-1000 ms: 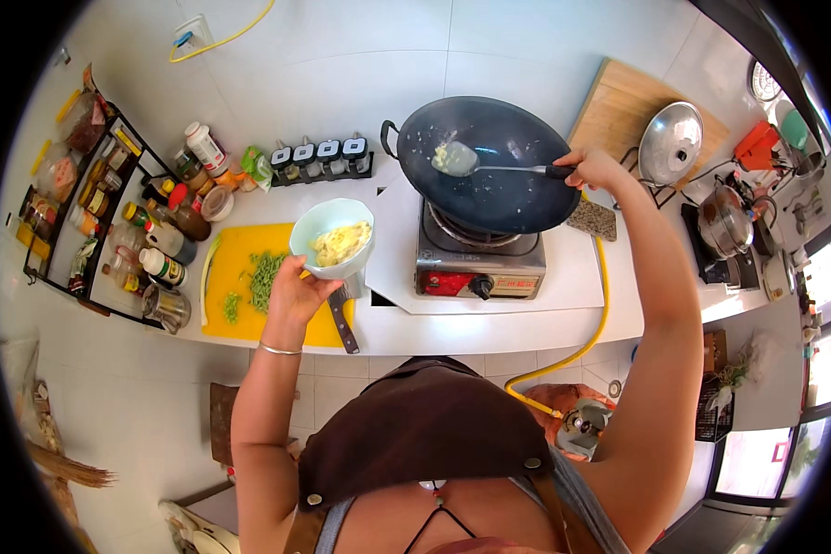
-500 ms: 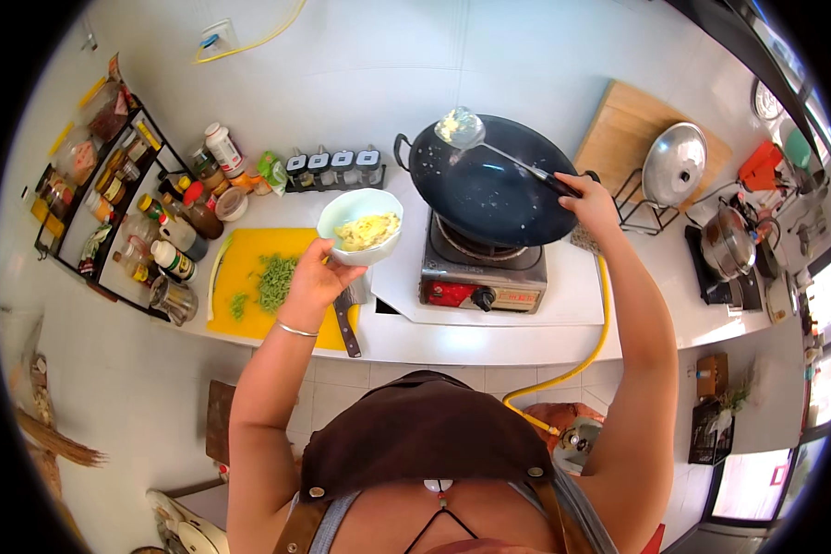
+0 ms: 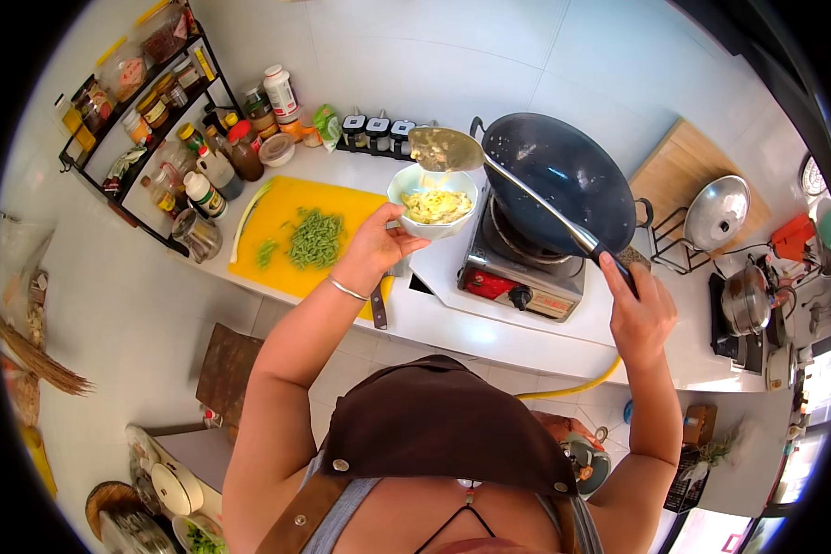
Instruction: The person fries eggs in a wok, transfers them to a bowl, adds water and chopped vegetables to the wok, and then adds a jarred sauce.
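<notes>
My left hand (image 3: 379, 247) grips a pale bowl (image 3: 452, 228) holding yellow, egg-like pieces (image 3: 437, 205). Gripped by its black handle in my right hand (image 3: 643, 312), a metal ladle (image 3: 445, 149) reaches left past the wok. Its head hangs just above the bowl's far rim, its underside uppermost, with a bit of yellow food below it. A large black wok (image 3: 568, 171) sits on a portable gas stove (image 3: 517, 284) to the bowl's right; a few small bits cling inside it.
At left, a yellow cutting board (image 3: 272, 217) bears chopped green vegetables (image 3: 316, 238); a knife (image 3: 379, 307) lies at its right edge. Behind stand spice jars (image 3: 379, 131) and a bottle rack (image 3: 143, 120). A lid (image 3: 716, 214) leans on a stand at right.
The ladle has swung from over the wok to above the bowl and turned over. My right hand has come lower and nearer. The whole view has shifted and tilted.
</notes>
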Demonstrator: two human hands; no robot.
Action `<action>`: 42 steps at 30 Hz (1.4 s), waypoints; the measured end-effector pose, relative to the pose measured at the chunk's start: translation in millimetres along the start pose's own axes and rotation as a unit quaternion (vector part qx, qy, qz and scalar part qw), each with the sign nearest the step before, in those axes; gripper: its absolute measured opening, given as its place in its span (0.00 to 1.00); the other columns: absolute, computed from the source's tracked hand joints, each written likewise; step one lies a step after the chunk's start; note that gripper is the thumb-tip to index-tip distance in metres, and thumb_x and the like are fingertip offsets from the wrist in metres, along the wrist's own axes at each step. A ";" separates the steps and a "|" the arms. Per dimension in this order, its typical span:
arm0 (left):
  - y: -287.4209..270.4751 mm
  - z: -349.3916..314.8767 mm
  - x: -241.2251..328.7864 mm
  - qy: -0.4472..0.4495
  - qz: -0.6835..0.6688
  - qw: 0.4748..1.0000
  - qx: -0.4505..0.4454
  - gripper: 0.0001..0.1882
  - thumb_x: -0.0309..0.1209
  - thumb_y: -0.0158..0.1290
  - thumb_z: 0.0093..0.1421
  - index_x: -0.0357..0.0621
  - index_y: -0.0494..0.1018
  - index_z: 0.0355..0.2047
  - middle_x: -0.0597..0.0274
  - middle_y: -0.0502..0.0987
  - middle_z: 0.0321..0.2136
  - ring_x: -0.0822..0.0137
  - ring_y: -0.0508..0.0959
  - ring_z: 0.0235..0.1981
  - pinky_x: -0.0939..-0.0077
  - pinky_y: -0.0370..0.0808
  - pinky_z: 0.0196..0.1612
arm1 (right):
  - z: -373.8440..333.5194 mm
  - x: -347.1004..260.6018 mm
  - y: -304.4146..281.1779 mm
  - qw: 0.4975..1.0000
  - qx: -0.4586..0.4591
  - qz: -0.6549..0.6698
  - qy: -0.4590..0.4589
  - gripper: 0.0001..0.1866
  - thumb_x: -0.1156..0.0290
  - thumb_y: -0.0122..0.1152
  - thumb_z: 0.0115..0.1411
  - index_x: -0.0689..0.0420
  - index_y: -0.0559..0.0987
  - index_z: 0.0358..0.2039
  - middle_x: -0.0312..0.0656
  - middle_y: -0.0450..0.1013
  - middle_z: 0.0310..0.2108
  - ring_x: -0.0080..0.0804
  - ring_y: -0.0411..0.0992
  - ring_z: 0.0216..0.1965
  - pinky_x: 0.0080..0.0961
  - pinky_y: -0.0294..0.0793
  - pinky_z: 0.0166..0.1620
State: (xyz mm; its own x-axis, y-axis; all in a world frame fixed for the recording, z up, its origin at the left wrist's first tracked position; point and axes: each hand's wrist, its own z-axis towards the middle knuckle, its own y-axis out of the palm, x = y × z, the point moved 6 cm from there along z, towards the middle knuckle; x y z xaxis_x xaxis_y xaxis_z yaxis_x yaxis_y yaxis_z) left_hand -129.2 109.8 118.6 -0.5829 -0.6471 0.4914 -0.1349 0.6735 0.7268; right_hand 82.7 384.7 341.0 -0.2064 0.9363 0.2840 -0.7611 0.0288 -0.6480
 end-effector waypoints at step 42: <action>-337.4 -99.6 287.9 0.560 0.342 0.402 0.639 0.19 0.33 0.63 0.50 0.35 0.72 0.38 0.52 0.74 0.36 0.56 0.73 0.40 0.60 0.70 0.45 | -107.7 -10.1 38.9 0.621 0.036 0.470 0.626 0.24 0.74 0.48 0.66 0.59 0.62 0.63 0.35 0.66 0.28 0.09 0.46 0.12 0.09 0.42 0.14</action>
State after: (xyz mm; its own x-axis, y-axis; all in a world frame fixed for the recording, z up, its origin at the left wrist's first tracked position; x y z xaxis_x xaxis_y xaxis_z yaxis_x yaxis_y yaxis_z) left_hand -171.7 -339.4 62.7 -0.2043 0.5719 0.7945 -0.9681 0.0024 -0.2507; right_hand 121.4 414.0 236.8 0.0243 0.0672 -0.9974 -0.7003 -0.7108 -0.0650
